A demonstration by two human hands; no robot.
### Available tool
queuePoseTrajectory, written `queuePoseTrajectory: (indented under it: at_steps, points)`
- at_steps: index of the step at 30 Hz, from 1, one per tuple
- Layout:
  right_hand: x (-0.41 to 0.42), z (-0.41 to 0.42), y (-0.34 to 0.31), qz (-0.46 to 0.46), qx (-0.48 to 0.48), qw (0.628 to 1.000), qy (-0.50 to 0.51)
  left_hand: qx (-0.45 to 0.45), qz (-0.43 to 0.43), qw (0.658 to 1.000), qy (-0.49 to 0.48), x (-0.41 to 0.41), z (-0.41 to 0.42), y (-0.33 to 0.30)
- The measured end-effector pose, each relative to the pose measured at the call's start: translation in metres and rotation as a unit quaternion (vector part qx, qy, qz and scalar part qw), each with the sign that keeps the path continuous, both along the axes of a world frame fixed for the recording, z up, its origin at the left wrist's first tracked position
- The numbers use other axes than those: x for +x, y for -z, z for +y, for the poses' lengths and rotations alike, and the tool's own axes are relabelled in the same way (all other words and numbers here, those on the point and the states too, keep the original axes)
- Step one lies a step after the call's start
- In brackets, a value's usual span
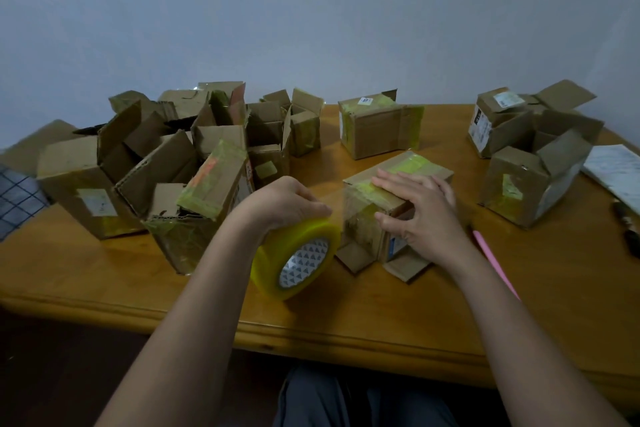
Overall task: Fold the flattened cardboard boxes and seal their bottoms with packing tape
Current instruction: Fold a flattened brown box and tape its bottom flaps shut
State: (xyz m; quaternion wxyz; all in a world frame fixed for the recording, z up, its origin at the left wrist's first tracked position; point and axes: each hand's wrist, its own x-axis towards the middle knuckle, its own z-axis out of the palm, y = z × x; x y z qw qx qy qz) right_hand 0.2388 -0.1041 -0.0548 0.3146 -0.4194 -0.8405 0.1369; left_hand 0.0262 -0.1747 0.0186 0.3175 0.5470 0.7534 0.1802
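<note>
1. We have a small cardboard box (394,204) near the middle of the wooden surface (415,315), standing with its taped end up and its loose flaps splayed against the surface below.
2. A strip of yellowish tape runs over the box's top and down its near face.
3. Our right hand (420,210) lies on the box with fingers straight and spread, the fingertips on the taped top and the thumb against the near face; this grip is wide and flat, pressing rather than closing.
4. Our left hand (284,203) curls over the top of a roll of yellow packing tape (296,258), so this grip is closed around the roll.
5. The roll sits tilted just beside the box's left face, its patterned white core turned toward us.
6. To the left, a crowded pile of boxes (166,166) stands with many flaps open, several patched with the same yellowish tape.
7. Behind the box we are working on, a closed taped box (377,128) lies on its side.
8. To the right, a cluster of open boxes (533,152) stands near the surface's far corner.
9. A pink pen-like stick (495,260) lies beside our right forearm.
10. A white paper sheet (616,173) and some dark objects (628,229), too dim to identify, sit at the right edge.
</note>
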Motion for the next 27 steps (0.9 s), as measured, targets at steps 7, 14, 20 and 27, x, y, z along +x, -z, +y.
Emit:
queuePoseTrajectory:
  at_steps: [7,14,20,27]
  points:
    - [-0.004,-0.001,0.003,0.027,-0.002,1.0,0.012,0.012,-0.028,0.999,-0.019,0.003,-0.008,0.004]
    - [-0.005,-0.002,0.001,-0.004,0.005,1.0,0.026,-0.032,-0.016,0.999,0.016,-0.002,-0.009,-0.004]
    - [-0.005,-0.001,0.003,0.004,0.016,1.0,0.019,-0.028,-0.028,0.999,-0.004,0.007,-0.008,0.001]
    - [-0.011,-0.004,0.003,0.045,0.005,0.998,0.052,-0.008,-0.018,0.999,-0.044,0.016,0.004,0.011]
